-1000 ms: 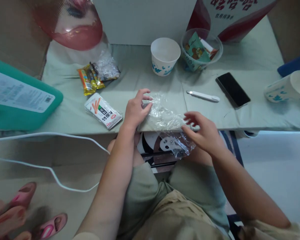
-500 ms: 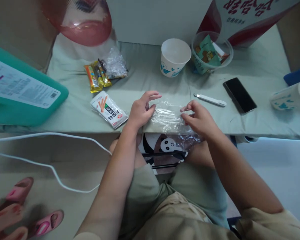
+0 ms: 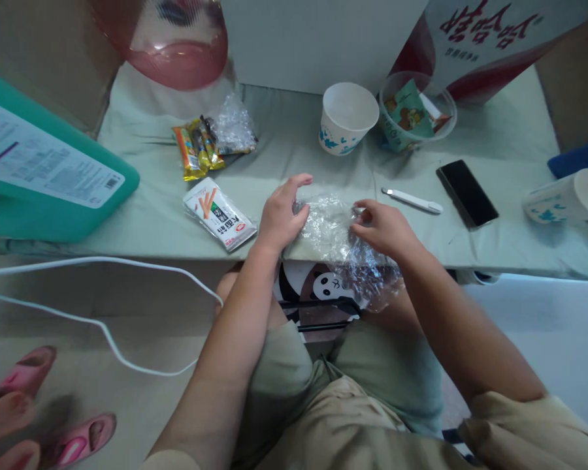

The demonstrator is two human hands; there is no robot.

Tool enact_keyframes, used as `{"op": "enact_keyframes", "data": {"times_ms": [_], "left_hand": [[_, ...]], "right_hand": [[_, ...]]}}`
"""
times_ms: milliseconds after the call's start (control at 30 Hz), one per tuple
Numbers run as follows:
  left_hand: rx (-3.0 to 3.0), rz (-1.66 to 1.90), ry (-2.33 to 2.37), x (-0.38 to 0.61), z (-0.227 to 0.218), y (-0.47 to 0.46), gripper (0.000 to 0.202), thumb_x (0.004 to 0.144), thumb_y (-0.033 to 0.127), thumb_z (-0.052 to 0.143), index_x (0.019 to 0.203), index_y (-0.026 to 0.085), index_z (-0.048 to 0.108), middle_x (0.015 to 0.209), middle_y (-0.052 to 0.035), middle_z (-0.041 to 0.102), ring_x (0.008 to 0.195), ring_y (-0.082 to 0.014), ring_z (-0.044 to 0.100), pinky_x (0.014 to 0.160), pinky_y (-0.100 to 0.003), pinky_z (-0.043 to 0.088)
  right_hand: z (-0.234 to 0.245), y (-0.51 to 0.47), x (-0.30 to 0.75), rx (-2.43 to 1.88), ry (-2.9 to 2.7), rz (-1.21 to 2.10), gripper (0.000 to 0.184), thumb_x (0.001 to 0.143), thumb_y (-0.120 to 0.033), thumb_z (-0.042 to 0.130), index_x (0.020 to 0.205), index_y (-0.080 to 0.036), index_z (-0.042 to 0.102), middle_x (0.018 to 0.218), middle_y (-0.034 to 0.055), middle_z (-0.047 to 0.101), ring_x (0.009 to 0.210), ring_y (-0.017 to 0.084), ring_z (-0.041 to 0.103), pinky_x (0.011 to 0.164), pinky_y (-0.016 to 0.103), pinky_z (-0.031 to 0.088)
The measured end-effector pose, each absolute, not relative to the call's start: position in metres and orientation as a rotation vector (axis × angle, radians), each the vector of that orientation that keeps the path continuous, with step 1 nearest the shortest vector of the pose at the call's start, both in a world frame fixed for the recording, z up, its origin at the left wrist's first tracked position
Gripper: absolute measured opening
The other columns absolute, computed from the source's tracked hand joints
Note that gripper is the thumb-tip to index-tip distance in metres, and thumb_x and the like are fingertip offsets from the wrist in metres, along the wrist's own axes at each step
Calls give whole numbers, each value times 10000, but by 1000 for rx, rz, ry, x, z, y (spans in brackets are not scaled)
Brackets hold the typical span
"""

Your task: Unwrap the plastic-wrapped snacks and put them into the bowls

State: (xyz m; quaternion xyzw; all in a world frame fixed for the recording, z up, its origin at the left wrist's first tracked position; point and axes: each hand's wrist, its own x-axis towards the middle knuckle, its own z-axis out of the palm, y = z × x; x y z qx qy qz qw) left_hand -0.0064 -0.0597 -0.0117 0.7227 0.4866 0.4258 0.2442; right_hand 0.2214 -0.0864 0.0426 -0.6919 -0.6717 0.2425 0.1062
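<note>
A crumpled sheet of clear plastic film [image 3: 327, 225] lies at the table's front edge between my two hands, and its loose end hangs over the edge above my knees. My left hand [image 3: 283, 212] is at the film's left side, thumb and index finger spread apart, with the thumb by the film's edge. On the other side, my right hand [image 3: 385, 225] has its fingers curled on the film. A white utility knife [image 3: 411, 200] lies just beyond the right hand. Left of my left hand is a white snack packet [image 3: 220, 214].
Farther back stand a paper cup [image 3: 347, 117] and a clear tub [image 3: 416, 114] with packets inside. A phone [image 3: 467, 194] and another paper cup [image 3: 566, 196] are at right. Small snack packs [image 3: 198, 147] and a green jug [image 3: 53, 170] are at left. A white cable [image 3: 102, 326] hangs below.
The film, stretched flat between my hands before, is now looser and more crumpled, with more of it bunched by my right hand. Both hands stay nearly in place; the view shifted slightly.
</note>
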Motion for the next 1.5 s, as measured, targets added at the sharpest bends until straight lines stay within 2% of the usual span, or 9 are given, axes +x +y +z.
{"op": "enact_keyframes", "data": {"times_ms": [133, 367, 500, 700, 833, 967, 1100, 1333, 1500], "left_hand": [[1861, 1447, 1510, -10, -16, -59, 612, 729, 62, 749, 1280, 262, 571, 1428, -101, 576, 1305, -282, 571, 1038, -424, 516], [1381, 1269, 1191, 4, -15, -78, 577, 901, 375, 696, 1399, 277, 422, 1100, -68, 692, 861, -148, 703, 734, -272, 578], [1341, 1025, 870, 17, -1, -93, 687, 908, 311, 667, 1499, 291, 317, 947, -26, 747, 741, -146, 734, 687, -275, 594], [1450, 1125, 836, 19, 8, -100, 550, 851, 187, 671, 1375, 272, 526, 1052, -39, 762, 952, -180, 767, 869, -328, 626], [1735, 1095, 1070, 15, 4, -101, 312, 880, 230, 694, 1191, 233, 691, 937, -30, 733, 869, -157, 723, 836, -310, 601], [1941, 1190, 1235, 11, 11, -102, 76, 814, 287, 777, 826, 221, 739, 1113, -85, 669, 1092, -226, 655, 948, -401, 566], [1759, 1197, 845, 10, 26, -110, 278, 868, 413, 708, 708, 208, 609, 1095, -90, 735, 1144, -254, 693, 984, -450, 576], [1091, 1014, 913, 19, 12, -100, 352, 925, 573, 574, 852, 237, 500, 701, 4, 686, 516, -117, 656, 395, -211, 446], [997, 983, 889, 5, 2, -83, 412, 812, 562, 719, 992, 246, 524, 740, -1, 706, 666, -175, 743, 497, -242, 546]], "right_hand": [[48, -89, 218, -1834, -1865, 875, 67, 733, -229, 609, 778, -212, 656, 676, 10, 619, 656, 163, 564, 668, 332, 431], [46, -103, 214, -1506, -1031, 1227, 279, 707, -356, 681, 853, -253, 466, 874, -16, 672, 589, 92, 594, 489, 227, 366], [41, -114, 213, -1473, -987, 1219, 400, 756, -433, 705, 1027, -283, 452, 774, -39, 661, 597, 127, 643, 581, 266, 473], [45, -148, 226, -1428, -1476, 863, 863, 804, -474, 734, 1525, -352, 275, 919, 17, 696, 858, 241, 694, 808, 417, 560], [53, -154, 230, -1587, -1826, 586, 265, 857, -306, 643, 1116, -295, 699, 788, 20, 613, 787, 224, 634, 831, 436, 546], [65, -158, 232, -1656, -1825, 231, 89, 841, -275, 629, 836, -262, 718, 1162, 112, 631, 1169, 324, 612, 1005, 534, 496], [73, -166, 239, -1417, -1872, 525, 41, 883, -284, 606, 903, -261, 635, 1377, 100, 627, 1397, 344, 528, 1164, 579, 391], [53, -146, 233, -1414, -1416, 1063, 723, 737, -680, 728, 1313, -296, 523, 1201, 122, 710, 1149, 316, 679, 897, 470, 569], [37, -118, 219, -1429, -1342, 1438, 281, 745, -454, 765, 826, -228, 618, 800, 24, 684, 742, 187, 654, 713, 358, 549]]}}
